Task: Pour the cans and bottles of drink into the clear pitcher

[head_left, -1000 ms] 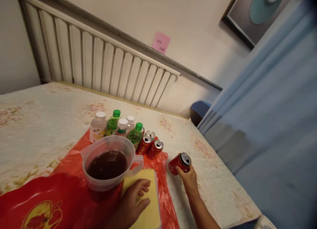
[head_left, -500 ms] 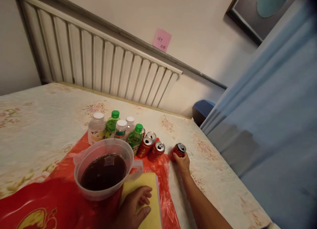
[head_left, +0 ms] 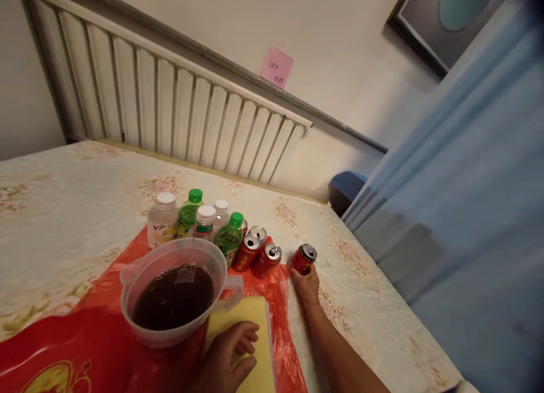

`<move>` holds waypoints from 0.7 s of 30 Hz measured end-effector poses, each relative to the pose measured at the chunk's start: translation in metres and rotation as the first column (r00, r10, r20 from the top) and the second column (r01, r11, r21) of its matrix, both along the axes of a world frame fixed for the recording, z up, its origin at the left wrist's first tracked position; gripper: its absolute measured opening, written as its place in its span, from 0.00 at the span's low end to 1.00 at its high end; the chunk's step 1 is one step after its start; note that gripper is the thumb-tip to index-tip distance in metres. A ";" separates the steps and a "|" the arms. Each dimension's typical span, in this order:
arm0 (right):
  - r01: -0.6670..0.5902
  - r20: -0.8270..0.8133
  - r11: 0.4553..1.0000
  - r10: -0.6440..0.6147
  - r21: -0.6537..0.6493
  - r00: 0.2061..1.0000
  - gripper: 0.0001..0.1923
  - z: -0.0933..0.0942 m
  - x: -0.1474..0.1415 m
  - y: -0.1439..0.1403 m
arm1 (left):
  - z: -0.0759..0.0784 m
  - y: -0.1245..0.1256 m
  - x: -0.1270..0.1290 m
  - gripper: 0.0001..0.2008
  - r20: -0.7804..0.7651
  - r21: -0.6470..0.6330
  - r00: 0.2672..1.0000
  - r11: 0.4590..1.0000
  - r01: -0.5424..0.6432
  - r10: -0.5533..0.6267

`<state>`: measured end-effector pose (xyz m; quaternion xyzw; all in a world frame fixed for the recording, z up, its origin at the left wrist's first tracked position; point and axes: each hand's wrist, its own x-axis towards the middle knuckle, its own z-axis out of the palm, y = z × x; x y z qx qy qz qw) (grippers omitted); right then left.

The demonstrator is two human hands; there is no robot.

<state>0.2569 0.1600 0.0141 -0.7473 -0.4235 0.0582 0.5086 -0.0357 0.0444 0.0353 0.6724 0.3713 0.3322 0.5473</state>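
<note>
My right hand (head_left: pixel 307 284) is at the lower part of a red drink can (head_left: pixel 302 259), thumb at the can's left side and the other fingers partly hidden behind it. The can has an opened silver top and stands apart from a group of red cans (head_left: pixel 267 261). My left hand (head_left: pixel 233 350) hovers over a yellow sheet or book (head_left: pixel 255 314), fingers loosely bent, thumb apart, holding nothing. Beside it stands a clear plastic jug (head_left: pixel 225 268) with dark liquid (head_left: pixel 174 299) inside.
Behind the jug are green-capped bottles (head_left: pixel 229 237) and white-capped bottles (head_left: pixel 161 220). A red plastic sheet (head_left: pixel 280 319) lies under them, and a red tray (head_left: pixel 46 339) is at lower left. A floral cover (head_left: pixel 352 268) spreads beneath; a blue curtain (head_left: pixel 459 183) hangs right.
My right hand has slid lower on the red can and slightly left, its thumb moving from the can's front to its lower left. The left hand has barely moved.
</note>
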 end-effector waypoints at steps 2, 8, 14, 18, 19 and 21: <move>-0.005 0.007 1.000 0.005 0.003 1.000 0.26 -0.002 -0.001 0.000 | -0.003 0.000 0.000 0.19 -0.001 0.010 1.000 1.000 0.000 0.000; -0.009 0.022 1.000 0.008 0.025 1.000 0.28 -0.007 -0.003 0.000 | -0.010 -0.001 0.001 0.20 0.034 0.041 0.999 0.999 -0.019 0.017; -0.009 0.018 0.998 0.008 0.057 1.000 0.27 -0.012 -0.002 0.004 | -0.011 -0.002 0.000 0.20 0.040 0.042 0.999 0.999 -0.014 0.013; -0.006 0.017 0.997 0.005 0.075 1.000 0.27 -0.012 -0.002 0.005 | -0.015 -0.002 -0.001 0.20 0.053 0.063 0.998 0.998 -0.020 0.016; -0.007 0.015 0.997 0.005 0.078 1.000 0.28 -0.012 -0.002 0.005 | -0.015 -0.002 -0.001 0.20 0.051 0.066 0.999 0.998 -0.017 0.014; -0.009 0.011 0.996 0.008 0.083 1.000 0.28 -0.011 -0.002 0.005 | -0.016 -0.002 -0.001 0.20 0.045 0.072 0.999 0.997 -0.007 0.004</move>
